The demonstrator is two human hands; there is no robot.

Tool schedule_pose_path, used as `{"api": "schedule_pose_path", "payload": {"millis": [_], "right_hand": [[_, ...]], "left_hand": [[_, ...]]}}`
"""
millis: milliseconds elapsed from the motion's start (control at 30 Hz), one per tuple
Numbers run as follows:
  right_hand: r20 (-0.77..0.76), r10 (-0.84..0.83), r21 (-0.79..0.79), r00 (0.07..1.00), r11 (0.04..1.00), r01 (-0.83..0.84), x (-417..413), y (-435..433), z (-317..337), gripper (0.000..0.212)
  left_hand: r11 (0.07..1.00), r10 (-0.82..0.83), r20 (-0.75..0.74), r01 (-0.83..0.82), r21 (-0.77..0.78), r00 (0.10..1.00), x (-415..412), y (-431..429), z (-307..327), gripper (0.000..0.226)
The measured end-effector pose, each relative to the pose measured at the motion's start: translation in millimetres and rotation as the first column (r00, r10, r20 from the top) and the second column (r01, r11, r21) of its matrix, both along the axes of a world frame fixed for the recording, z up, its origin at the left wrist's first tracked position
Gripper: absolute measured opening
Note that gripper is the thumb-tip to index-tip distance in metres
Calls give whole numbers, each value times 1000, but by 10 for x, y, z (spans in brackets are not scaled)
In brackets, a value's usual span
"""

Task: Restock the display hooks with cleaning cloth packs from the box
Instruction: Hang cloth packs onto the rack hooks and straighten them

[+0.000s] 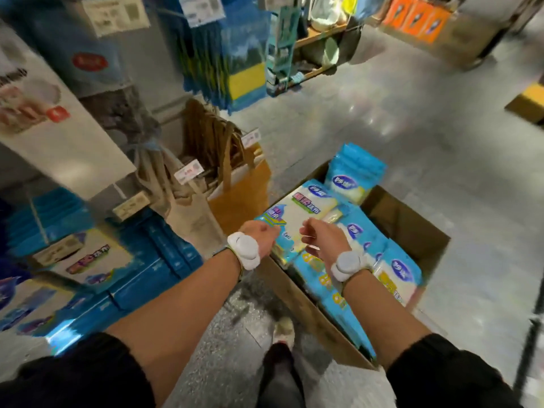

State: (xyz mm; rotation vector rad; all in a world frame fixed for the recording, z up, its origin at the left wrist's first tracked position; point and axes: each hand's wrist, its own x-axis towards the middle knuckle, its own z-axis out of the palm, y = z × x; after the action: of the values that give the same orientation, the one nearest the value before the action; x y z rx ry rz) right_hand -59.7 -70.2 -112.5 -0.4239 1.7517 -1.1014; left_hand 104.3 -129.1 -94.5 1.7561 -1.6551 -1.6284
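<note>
**Floor** (412,128): grey, glossy. Open to the right of the grip and beyond it; judged the easiest side for swinging a load out.

**Shelf stock** (147,260): blue boxed goods, stacked left of the grip and close to the left forearm. Little elbow room on that side.

**Hanging packs** (235,54): blue and yellow, up and well beyond the grip, on the left. Presumably the display to be filled. Hooks themselves too blurred to make out.

**Cardboard box** (409,231): on the floor directly under the grip, flaps folded outward. Near wall just below both wrists, a rim to be cleared by lifting straight up before turning left.

**Paper bags** (241,189): brown, handled, upright, just beyond the left hand, between grip and display.

**Loose packs** (362,234): blue-edged, lying overlapped in the box below and right of the grip, one standing on end at the far corner.

**Top pack** (306,210): white face, blue border, uppermost in the box, between the two hands.

**Left hand** (260,235): curled round the top pack's near-left corner, seemingly to peel it off the pile.

**Right hand** (322,235): fingers curled over the pack's right part. Pinching it or merely above it, impossible to tell.

**Wristbands** (244,250): white, one on each wrist.
</note>
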Motion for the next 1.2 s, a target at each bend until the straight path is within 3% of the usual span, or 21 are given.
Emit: {"api": "schedule_pose_path", "payload": {"millis": [133,233,333,500,733,867,1000,1067,1200], "right_hand": [[-185,-26,7,982,1000,28,-639,-105,-123,17],[-289,-69,31,955,996,81,-1103,-256,-195,48],[-289,-95,34,953,993,109,-1519,-447,-264,66],[-376,-96,19,922,994,111,-2160,-719,-352,86],[-606,-13,124,796,986,111,-2797,-1161,-697,129],[-654,39,148,755,986,77,-3059,-1417,-922,142],[-606,-10,96,795,992,86,-3296,-1598,-1142,163],[-539,-40,28,842,997,65,-3353,-1645,-1181,162],[-531,-31,11,847,999,44,-3393,-1713,-1235,124]], "left_hand": [[984,-152,94,159,-80,984,-584,-316,-56,33],[951,-242,156,266,-156,958,-1078,-583,-84,29],[913,-302,242,353,-205,922,-1513,-840,-117,22],[859,-378,338,463,-218,862,-2090,-1253,-226,47],[565,-556,549,769,-300,624,-2792,-1951,-491,88],[365,-532,712,883,-296,458,-3197,-2285,-777,120],[229,-513,784,936,-268,350,-3515,-2481,-880,114],[176,-491,806,943,-281,331,-3663,-2568,-945,105],[72,-534,815,972,-224,227,-4006,-2683,-1014,116]]}}
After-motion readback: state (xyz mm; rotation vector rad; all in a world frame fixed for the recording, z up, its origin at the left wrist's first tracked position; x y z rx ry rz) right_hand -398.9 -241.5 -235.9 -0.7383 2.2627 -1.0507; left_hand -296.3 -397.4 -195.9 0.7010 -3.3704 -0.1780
